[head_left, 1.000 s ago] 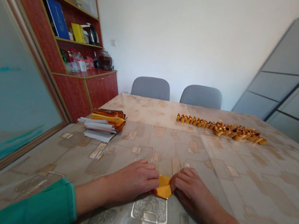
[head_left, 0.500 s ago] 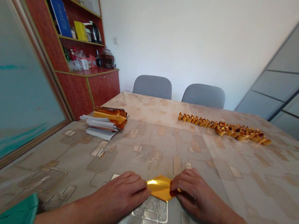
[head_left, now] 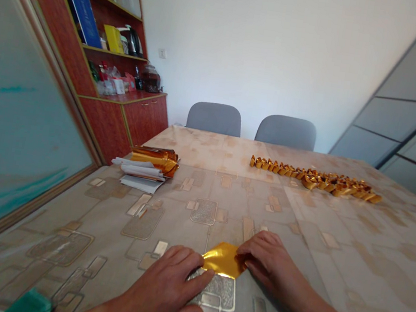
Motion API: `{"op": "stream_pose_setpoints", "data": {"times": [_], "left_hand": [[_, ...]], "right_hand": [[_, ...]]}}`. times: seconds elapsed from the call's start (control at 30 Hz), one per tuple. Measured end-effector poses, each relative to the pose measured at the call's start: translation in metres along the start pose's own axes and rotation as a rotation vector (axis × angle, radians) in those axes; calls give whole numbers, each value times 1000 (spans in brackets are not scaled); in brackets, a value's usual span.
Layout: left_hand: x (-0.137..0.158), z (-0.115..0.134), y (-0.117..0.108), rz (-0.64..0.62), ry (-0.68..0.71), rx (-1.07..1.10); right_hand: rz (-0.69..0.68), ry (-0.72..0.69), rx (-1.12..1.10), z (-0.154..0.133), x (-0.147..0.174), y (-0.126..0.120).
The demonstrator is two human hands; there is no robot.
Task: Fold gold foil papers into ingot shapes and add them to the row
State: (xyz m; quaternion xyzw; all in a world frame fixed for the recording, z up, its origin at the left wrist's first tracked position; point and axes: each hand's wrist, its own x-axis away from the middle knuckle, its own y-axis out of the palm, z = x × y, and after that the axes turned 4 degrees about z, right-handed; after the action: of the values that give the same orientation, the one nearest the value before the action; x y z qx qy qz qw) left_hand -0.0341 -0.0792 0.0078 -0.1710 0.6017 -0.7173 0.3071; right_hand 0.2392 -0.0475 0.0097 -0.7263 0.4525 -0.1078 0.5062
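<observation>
A folded sheet of shiny gold foil paper (head_left: pixel 222 260) lies on the table between my hands. My right hand (head_left: pixel 268 259) pinches its right end, and the fingers hide that end. At the paper's left corner, my left hand (head_left: pixel 169 286) rests with fingertips touching the edge. Its thumb is spread away below, over the tablecloth, and nothing is gripped in it.
Farther left on the table lies a rolled stack of gold foil paper (head_left: pixel 155 159) with white-backed sheets (head_left: pixel 142 183) beside it. Several folded gold paper ingots (head_left: pixel 338 186) stand in rows at the far right. Two grey chairs (head_left: pixel 214 119) stand behind the table.
My left hand has loosened from the paper's left corner, its thumb now spread toward me. The right hand keeps its pinch. The paper's near edge now looks straighter.
</observation>
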Motion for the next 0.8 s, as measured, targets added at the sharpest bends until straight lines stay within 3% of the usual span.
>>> {"op": "stream_pose_setpoints", "data": {"times": [0.3, 0.47, 0.63, 0.8], "left_hand": [[2, -3, 1, 22, 23, 24], [3, -2, 3, 78, 43, 14], [5, -1, 13, 182, 74, -31], [4, -1, 17, 299, 134, -58]], "right_hand": [[-53, 70, 37, -9, -1, 2], [-154, -43, 146, -25, -16, 12], [-28, 60, 225, -18, -17, 13], [114, 126, 162, -14, 14, 10]]}}
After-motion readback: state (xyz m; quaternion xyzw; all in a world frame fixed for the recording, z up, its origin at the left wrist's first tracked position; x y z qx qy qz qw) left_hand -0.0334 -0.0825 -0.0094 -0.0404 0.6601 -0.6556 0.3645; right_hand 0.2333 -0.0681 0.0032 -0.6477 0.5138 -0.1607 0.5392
